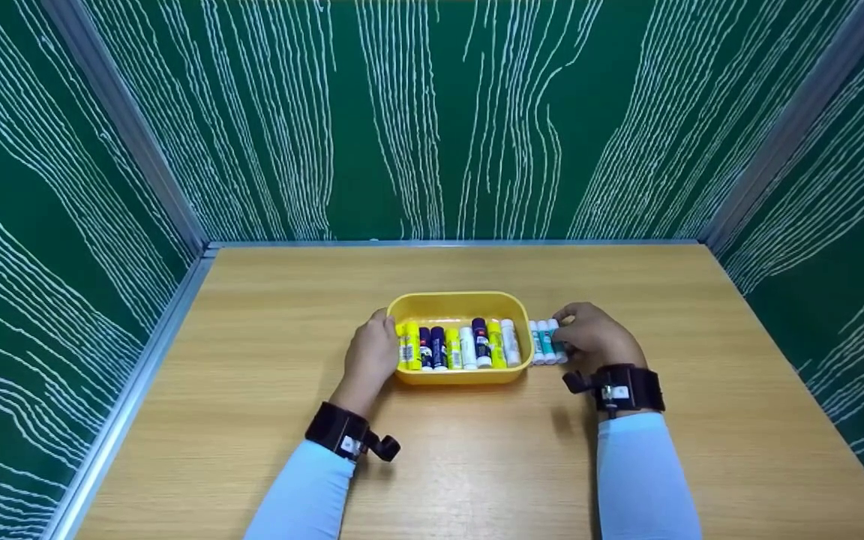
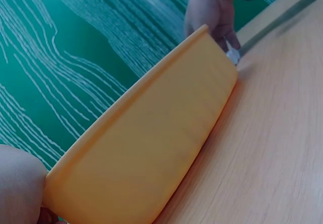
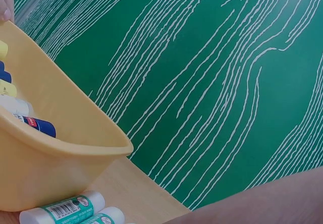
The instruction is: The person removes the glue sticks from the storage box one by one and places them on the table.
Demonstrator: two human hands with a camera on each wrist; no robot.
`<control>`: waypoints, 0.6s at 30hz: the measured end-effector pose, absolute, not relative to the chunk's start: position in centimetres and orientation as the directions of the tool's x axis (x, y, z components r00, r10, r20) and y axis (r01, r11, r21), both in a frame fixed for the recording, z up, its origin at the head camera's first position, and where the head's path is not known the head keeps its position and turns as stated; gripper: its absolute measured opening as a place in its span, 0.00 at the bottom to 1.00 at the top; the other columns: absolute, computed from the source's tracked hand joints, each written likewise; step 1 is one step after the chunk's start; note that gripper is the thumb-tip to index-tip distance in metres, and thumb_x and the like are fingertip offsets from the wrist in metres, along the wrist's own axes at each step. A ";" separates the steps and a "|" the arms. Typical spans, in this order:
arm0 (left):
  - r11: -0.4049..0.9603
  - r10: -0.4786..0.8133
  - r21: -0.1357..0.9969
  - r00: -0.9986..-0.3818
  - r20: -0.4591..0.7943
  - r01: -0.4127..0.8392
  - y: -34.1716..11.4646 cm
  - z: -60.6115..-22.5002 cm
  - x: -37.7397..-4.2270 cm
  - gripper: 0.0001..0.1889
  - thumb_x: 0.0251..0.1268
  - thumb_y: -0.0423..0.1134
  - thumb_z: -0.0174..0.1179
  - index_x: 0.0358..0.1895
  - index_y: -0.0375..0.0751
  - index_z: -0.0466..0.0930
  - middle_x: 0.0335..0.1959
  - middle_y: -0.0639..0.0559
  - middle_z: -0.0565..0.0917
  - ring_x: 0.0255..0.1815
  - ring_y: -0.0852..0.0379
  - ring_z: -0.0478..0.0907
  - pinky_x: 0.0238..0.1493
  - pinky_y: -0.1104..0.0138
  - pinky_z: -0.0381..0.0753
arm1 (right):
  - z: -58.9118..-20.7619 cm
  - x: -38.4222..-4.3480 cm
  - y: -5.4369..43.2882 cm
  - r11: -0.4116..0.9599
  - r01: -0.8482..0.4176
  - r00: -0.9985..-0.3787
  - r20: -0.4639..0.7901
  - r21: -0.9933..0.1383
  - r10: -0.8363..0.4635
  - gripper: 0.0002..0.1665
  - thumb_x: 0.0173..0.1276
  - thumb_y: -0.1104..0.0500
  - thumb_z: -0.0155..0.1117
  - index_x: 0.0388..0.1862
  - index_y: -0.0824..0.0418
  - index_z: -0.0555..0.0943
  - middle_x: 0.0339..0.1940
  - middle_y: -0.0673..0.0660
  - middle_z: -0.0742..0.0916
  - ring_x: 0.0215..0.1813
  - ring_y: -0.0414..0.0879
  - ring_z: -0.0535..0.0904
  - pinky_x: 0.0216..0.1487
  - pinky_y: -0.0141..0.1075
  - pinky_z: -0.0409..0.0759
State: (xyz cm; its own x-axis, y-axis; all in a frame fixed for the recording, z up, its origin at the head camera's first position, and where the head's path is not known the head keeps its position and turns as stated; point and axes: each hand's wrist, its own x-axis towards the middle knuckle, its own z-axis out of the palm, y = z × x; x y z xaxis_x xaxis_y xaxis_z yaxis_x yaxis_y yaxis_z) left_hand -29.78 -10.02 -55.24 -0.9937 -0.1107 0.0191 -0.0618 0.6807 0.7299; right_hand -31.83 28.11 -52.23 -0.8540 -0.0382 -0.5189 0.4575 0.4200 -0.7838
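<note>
A yellow plastic bin [image 1: 462, 379] sits on the table, holding a row of yellow, navy and white glue sticks [image 1: 453, 349]. My left hand [image 1: 373, 349] grips the bin's left end; part of that hand [image 2: 20, 186] also appears at the corner of the left wrist view. Beside the bin's right end, white-and-teal glue sticks [image 1: 544, 343] lie side by side on the tabletop. My right hand [image 1: 597, 337] curls over the right side of this row, its fingers and thumb pinching a glue stick there. In the right wrist view, teal-labelled glue sticks [image 3: 63, 210] lie close against the bin.
The wooden table [image 1: 289, 300] carries the bin near its middle. Green panels with wavy white lines [image 1: 417, 120] rise behind it and on both sides, joined by grey metal posts [image 1: 784, 135]. Each wrist wears a black camera strap [image 1: 627, 388].
</note>
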 end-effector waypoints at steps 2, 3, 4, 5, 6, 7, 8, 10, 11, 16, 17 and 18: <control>0.680 -0.111 0.731 -0.994 0.023 -0.059 -10.1 -55.2 -29.8 0.25 0.97 0.45 0.44 0.79 0.34 0.77 0.70 0.31 0.88 0.70 0.33 0.88 0.70 0.40 0.88 | -52.3 -31.9 28.1 0.402 0.457 -0.856 -0.515 -0.793 -0.042 0.33 0.82 0.63 0.64 0.82 0.64 0.71 0.63 0.67 0.83 0.49 0.55 0.87 0.48 0.46 0.92; 0.680 -0.110 0.731 -0.994 0.026 -0.056 -10.1 -55.2 -29.8 0.25 0.97 0.45 0.44 0.79 0.33 0.78 0.69 0.31 0.88 0.70 0.33 0.88 0.70 0.40 0.88 | -52.4 -31.9 28.1 0.398 0.456 -0.858 -0.512 -0.796 -0.042 0.32 0.82 0.63 0.64 0.82 0.64 0.71 0.61 0.66 0.83 0.47 0.54 0.86 0.47 0.46 0.92; 0.680 -0.109 0.731 -0.994 0.028 -0.054 -10.1 -55.3 -29.8 0.25 0.97 0.44 0.44 0.79 0.33 0.78 0.69 0.31 0.88 0.70 0.33 0.88 0.70 0.40 0.88 | -52.4 -31.9 28.1 0.395 0.454 -0.859 -0.510 -0.798 -0.043 0.33 0.82 0.64 0.63 0.82 0.65 0.70 0.59 0.65 0.82 0.45 0.54 0.85 0.46 0.46 0.91; 0.682 -0.108 0.729 -0.994 0.031 -0.052 -10.1 -55.3 -29.8 0.25 0.97 0.44 0.44 0.79 0.33 0.78 0.69 0.31 0.88 0.70 0.33 0.88 0.70 0.40 0.87 | -52.5 -31.9 28.1 0.393 0.452 -0.861 -0.508 -0.801 -0.044 0.33 0.82 0.65 0.62 0.82 0.65 0.70 0.57 0.64 0.82 0.44 0.53 0.84 0.45 0.46 0.91; 0.685 -0.107 0.727 -0.994 0.033 -0.049 -10.1 -55.3 -29.8 0.25 0.97 0.44 0.44 0.78 0.32 0.78 0.69 0.31 0.89 0.70 0.33 0.88 0.70 0.40 0.87 | -52.5 -31.9 28.1 0.392 0.449 -0.862 -0.505 -0.803 -0.047 0.33 0.82 0.65 0.61 0.82 0.65 0.69 0.56 0.63 0.81 0.43 0.52 0.82 0.44 0.45 0.91; 0.685 -0.107 0.726 -0.994 0.031 -0.051 -10.1 -55.3 -29.8 0.25 0.97 0.44 0.44 0.79 0.32 0.78 0.69 0.30 0.88 0.70 0.33 0.88 0.71 0.40 0.87 | -52.5 -31.9 28.1 0.389 0.452 -0.862 -0.505 -0.803 -0.042 0.33 0.81 0.65 0.61 0.82 0.65 0.69 0.55 0.63 0.81 0.42 0.52 0.82 0.44 0.45 0.90; 0.686 -0.108 0.726 -0.994 0.029 -0.053 -10.1 -55.3 -29.8 0.25 0.97 0.44 0.44 0.79 0.32 0.77 0.69 0.30 0.88 0.71 0.33 0.87 0.71 0.40 0.87 | -52.5 -32.0 28.1 0.383 0.456 -0.861 -0.507 -0.803 -0.038 0.33 0.81 0.66 0.61 0.82 0.65 0.69 0.54 0.62 0.81 0.42 0.52 0.81 0.44 0.45 0.90; 0.685 -0.109 0.726 -0.994 0.024 -0.058 -10.1 -55.3 -29.8 0.26 0.97 0.44 0.44 0.80 0.32 0.77 0.70 0.30 0.87 0.72 0.32 0.87 0.73 0.40 0.86 | -52.4 -31.9 28.0 0.377 0.462 -0.860 -0.509 -0.803 -0.032 0.32 0.81 0.66 0.61 0.82 0.64 0.69 0.54 0.62 0.81 0.42 0.52 0.81 0.43 0.44 0.90; 0.685 -0.109 0.726 -0.994 0.023 -0.059 -10.1 -55.3 -29.8 0.26 0.97 0.44 0.44 0.80 0.32 0.76 0.70 0.30 0.87 0.72 0.32 0.86 0.73 0.40 0.86 | -52.4 -31.9 28.0 0.374 0.466 -0.858 -0.512 -0.802 -0.030 0.32 0.81 0.65 0.61 0.82 0.64 0.69 0.54 0.62 0.81 0.42 0.52 0.81 0.44 0.44 0.90; 0.685 -0.111 0.726 -0.994 0.025 -0.058 -10.1 -55.3 -29.9 0.25 0.96 0.44 0.44 0.79 0.32 0.77 0.70 0.29 0.87 0.72 0.31 0.86 0.73 0.40 0.86 | -52.4 -32.0 28.0 0.387 0.479 -0.852 -0.523 -0.788 -0.009 0.32 0.84 0.62 0.62 0.82 0.63 0.69 0.59 0.65 0.81 0.46 0.54 0.84 0.46 0.45 0.90; 0.685 -0.111 0.726 -0.993 0.024 -0.059 -10.1 -55.3 -29.9 0.25 0.96 0.44 0.44 0.79 0.32 0.77 0.70 0.29 0.87 0.72 0.32 0.86 0.73 0.40 0.86 | -52.4 -32.0 28.0 0.397 0.478 -0.852 -0.523 -0.784 -0.007 0.32 0.84 0.61 0.63 0.82 0.63 0.69 0.60 0.65 0.81 0.47 0.55 0.84 0.46 0.45 0.91; 0.684 -0.113 0.727 -0.993 0.021 -0.062 -10.1 -55.3 -29.9 0.25 0.97 0.44 0.44 0.79 0.32 0.77 0.71 0.30 0.87 0.72 0.32 0.86 0.73 0.40 0.85 | -52.4 -32.0 28.0 0.403 0.478 -0.852 -0.524 -0.780 -0.005 0.32 0.84 0.60 0.63 0.83 0.62 0.69 0.61 0.65 0.81 0.48 0.55 0.85 0.47 0.45 0.91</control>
